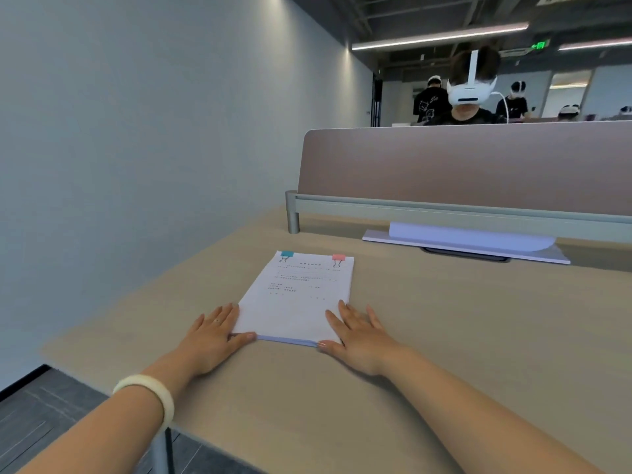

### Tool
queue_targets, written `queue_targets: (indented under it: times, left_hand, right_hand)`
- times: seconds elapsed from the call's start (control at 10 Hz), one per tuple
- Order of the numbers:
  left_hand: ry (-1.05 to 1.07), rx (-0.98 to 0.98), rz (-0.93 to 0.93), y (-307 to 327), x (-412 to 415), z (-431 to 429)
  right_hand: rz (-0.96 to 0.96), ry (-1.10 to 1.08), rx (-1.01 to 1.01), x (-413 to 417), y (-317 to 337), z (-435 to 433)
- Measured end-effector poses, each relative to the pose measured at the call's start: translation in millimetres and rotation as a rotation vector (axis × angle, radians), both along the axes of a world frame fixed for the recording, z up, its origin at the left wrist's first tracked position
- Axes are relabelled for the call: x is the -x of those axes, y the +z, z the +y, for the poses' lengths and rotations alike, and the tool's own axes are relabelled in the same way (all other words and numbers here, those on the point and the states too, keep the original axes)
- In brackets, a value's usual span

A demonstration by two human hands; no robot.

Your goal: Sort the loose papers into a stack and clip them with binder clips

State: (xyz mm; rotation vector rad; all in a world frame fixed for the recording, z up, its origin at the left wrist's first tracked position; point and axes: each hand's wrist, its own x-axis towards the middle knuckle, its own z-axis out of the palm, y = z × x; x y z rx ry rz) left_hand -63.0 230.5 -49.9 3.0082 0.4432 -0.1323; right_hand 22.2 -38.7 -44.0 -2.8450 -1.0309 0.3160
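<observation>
Left hand [212, 331] and right hand [355, 333] lie flat and open, gripping nothing, bracketing the near corners of the paper stack [297, 299] to square it, blue clip [286, 255] and pink clip [338, 258] already on far edge.

Both forearms extend forward from the near edge. Left hand [210, 340] lies flat, palm down, fingers together, thumb angled right. Right hand [355, 336] lies flat, palm down, fingers spread slightly, thumb angled left. The 2 hands are apart, grasping nothing.
</observation>
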Motion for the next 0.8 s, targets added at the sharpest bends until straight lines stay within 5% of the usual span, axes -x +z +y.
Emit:
queue_targets:
  times: [0.6, 0.8]
  left_hand:
    - [0.089, 0.046, -0.079, 1, -28, 15]
    - [0.173, 0.245, -0.230, 9, -15, 11]
  right_hand:
    - [-0.024, -0.058, -0.057, -23, -5, 25]
    - [0.066, -0.087, -0.230, -2, 9, -1]
